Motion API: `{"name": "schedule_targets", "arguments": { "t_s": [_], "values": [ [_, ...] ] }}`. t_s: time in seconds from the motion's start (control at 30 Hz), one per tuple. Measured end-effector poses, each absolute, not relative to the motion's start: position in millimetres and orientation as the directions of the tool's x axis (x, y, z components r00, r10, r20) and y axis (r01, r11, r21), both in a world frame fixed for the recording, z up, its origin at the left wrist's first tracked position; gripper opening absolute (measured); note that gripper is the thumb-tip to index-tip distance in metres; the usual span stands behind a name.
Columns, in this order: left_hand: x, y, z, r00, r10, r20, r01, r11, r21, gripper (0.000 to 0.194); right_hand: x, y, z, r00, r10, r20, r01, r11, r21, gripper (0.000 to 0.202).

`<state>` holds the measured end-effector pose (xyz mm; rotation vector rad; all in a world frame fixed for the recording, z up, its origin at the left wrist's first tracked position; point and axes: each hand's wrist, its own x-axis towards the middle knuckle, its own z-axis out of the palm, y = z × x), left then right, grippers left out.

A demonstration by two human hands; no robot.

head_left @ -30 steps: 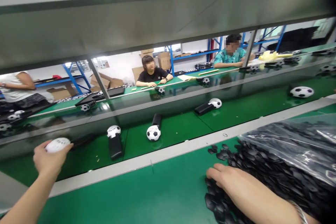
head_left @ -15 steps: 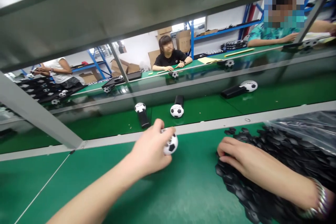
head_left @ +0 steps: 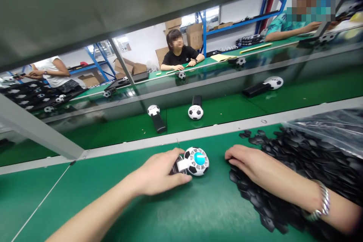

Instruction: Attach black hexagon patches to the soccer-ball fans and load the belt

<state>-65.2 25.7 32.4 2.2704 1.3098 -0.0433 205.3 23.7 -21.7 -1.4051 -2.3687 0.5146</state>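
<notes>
My left hand (head_left: 161, 170) is wrapped around the dark handle of a soccer-ball handheld fan (head_left: 195, 162). The fan's round white head has black patches, slots and a turquoise disc, and it faces up just over the green bench. At the left edge of a heap of flat black plastic pieces (head_left: 272, 170) is my right hand (head_left: 246, 162), its fingers curled and pressed together. Whatever is between those fingertips is hidden. A silver bracelet circles the right wrist.
Beyond the grey rail (head_left: 215, 126), several similar fans lie on the green conveyor belt (head_left: 181, 124). A clear plastic bag (head_left: 326, 124) lies over the heap. A metal post (head_left: 42, 124) stands at left. Co-workers sit or stand across the line.
My left hand has turned the fan so its turquoise disc now shows, with the head to the right of my fingers. My right hand has shifted slightly left at the heap.
</notes>
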Motion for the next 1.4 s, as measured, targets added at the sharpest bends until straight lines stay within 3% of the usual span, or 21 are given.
{"name": "schedule_targets", "arguments": {
  "t_s": [0.17,0.23,0.37,0.47,0.53,0.6,0.67,0.77,0.83,0.9,1.0,1.13,1.27,1.4],
  "values": [
    [-51.1,0.8,14.3,0.412,0.886,-0.212,0.911,-0.407,0.068,0.042,204.2,20.0,-20.9,-0.454,0.880,0.135,0.751,0.460,-0.473,0.029],
    [-50.6,-3.3,13.5,0.409,0.888,-0.211,0.912,-0.406,0.056,0.043,204.2,18.1,-18.2,-0.464,0.872,0.156,0.735,0.478,-0.481,0.032],
    [-54.8,-4.5,20.5,0.532,0.817,-0.220,0.844,-0.495,0.205,0.046,201.6,14.4,-7.7,-0.437,0.880,0.186,0.682,0.460,-0.568,0.024],
    [-48.2,-2.4,20.6,0.512,0.854,-0.095,0.859,-0.508,0.057,0.040,198.1,12.1,-1.5,-0.433,0.886,0.165,0.651,0.434,-0.622,0.017],
    [-39.4,-0.6,17.8,0.467,0.884,-0.019,0.881,-0.467,-0.078,0.044,196.4,11.2,-0.9,-0.431,0.892,0.138,0.653,0.414,-0.634,0.016],
    [-31.9,0.3,16.1,0.428,0.904,-0.001,0.896,-0.425,-0.127,0.051,195.9,11.2,-3.1,-0.409,0.903,0.135,0.660,0.394,-0.640,0.016],
    [-29.0,0.2,16.7,0.459,0.888,-0.030,0.886,-0.460,-0.056,0.057,196.3,11.8,-6.4,-0.399,0.905,0.150,0.653,0.395,-0.646,0.018],
    [-31.8,1.8,18.0,0.606,0.780,-0.156,0.791,-0.570,0.221,0.070,196.7,12.7,-8.5,-0.400,0.904,0.148,0.629,0.388,-0.674,0.017],
    [-33.1,6.1,15.0,0.615,0.764,-0.194,0.768,-0.526,0.365,0.074,195.8,12.6,-7.0,-0.389,0.910,0.145,0.626,0.376,-0.683,0.015],
    [-30.9,12.6,8.9,0.530,0.835,-0.151,0.796,-0.427,0.428,0.072,194.0,11.4,-4.3,-0.387,0.901,0.196,0.621,0.411,-0.667,0.014],
    [-23.0,20.5,0.6,0.425,0.902,-0.071,0.817,-0.349,0.459,0.070,189.7,7.7,-2.2,-0.371,0.900,0.230,0.596,0.421,-0.684,0.015],
    [-15.6,20.7,-0.7,0.454,0.890,-0.038,0.814,-0.397,0.425,0.070,181.2,1.6,-5.2,-0.400,0.907,0.131,0.524,0.344,-0.779,0.012],
    [-15.7,18.5,1.2,0.478,0.878,-0.018,0.798,-0.426,0.426,0.074,174.3,0.0,-11.2,-0.453,0.876,0.167,0.452,0.387,-0.804,0.009],
    [-16.1,19.4,0.2,0.484,0.875,-0.012,0.794,-0.433,0.428,0.072,172.6,2.6,-17.7,-0.392,0.901,0.187,0.449,0.365,-0.815,0.008]
  ]
}}
